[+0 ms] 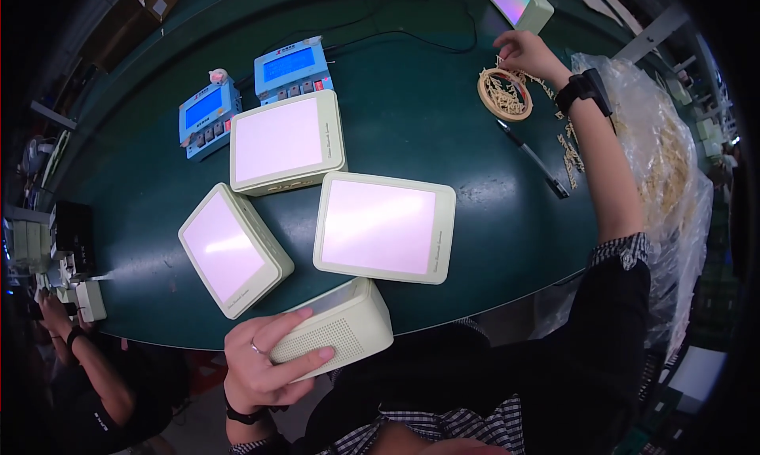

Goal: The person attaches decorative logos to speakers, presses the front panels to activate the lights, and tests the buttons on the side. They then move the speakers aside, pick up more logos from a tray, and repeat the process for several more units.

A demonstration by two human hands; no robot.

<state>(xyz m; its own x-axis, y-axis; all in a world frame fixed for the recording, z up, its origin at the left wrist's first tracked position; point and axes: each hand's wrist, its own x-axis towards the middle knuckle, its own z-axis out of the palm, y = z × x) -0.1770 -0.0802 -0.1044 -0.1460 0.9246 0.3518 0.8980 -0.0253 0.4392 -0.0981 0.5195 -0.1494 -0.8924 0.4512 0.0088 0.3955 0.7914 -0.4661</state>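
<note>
My left hand [265, 356] is wrapped round a cream box-shaped speaker [369, 316] at the table's near edge; its perforated grille faces me and its screen is turned mostly away. Far to the right, my right hand [529, 55] has its fingers drawn together just above small beige pieces [507, 92] heaped inside a tape ring [484, 99]. Whether a piece is between those fingertips cannot be made out. Three more cream speakers with pale glowing fronts, one at the back [279, 141], one at left [226, 249] and one at right [383, 227], lie on the green table.
Two blue meters with screens [207, 111] [290, 66] stand behind the speakers. A black pen [532, 158] lies near loose beige pieces [569, 156]. A clear plastic bag [673, 186] bulges along the right edge. Another lit speaker [522, 5] stands far right. A co-worker's hands [55, 314] are at far left.
</note>
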